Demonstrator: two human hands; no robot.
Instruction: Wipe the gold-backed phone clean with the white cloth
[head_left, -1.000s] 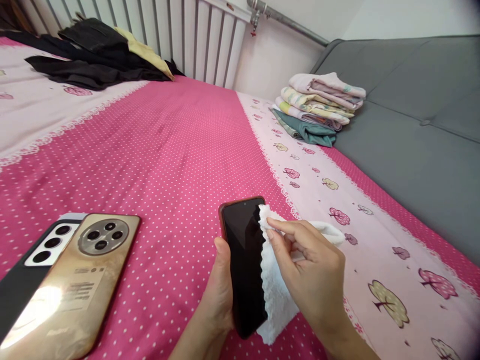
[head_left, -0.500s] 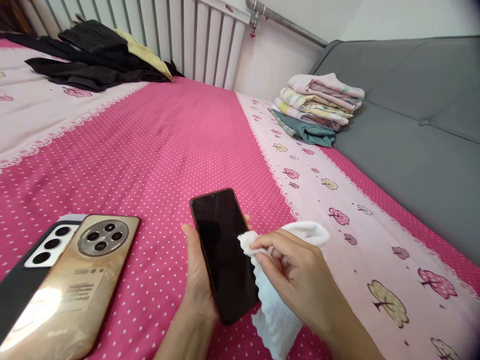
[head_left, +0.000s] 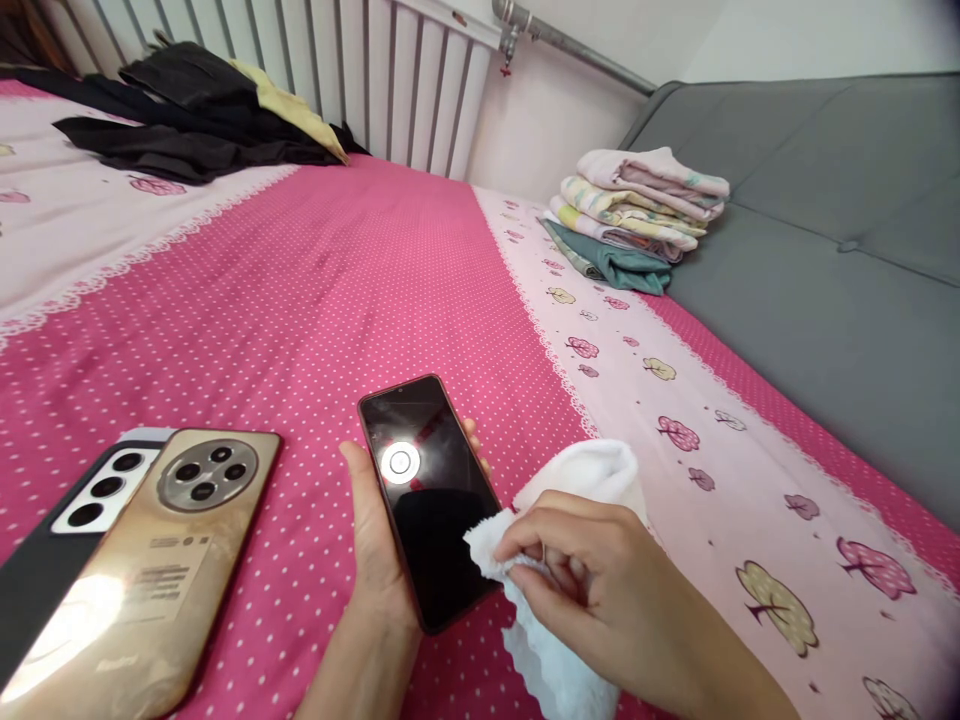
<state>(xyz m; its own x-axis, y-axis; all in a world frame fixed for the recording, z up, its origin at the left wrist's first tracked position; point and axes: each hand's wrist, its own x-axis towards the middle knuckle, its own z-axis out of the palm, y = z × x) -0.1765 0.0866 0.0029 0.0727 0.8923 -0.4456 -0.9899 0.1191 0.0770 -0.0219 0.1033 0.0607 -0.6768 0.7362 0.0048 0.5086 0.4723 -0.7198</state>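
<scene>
Your left hand [head_left: 375, 545] grasps the phone [head_left: 427, 495], long axis pointing upper left; your right hand [head_left: 592, 575] pinches the cloth [head_left: 559, 640] at its lower right edge.

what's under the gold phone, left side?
A second phone in a dark case lies partly under the gold phone; its white camera block shows. Its remainder is covered.

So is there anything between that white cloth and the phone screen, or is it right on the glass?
Nothing visible is in the way. The right hand pinches the white cloth, and its corner lies against the lower right part of the phone screen. The left hand holds the phone from beneath, thumb on its left edge, off the glass.
</scene>
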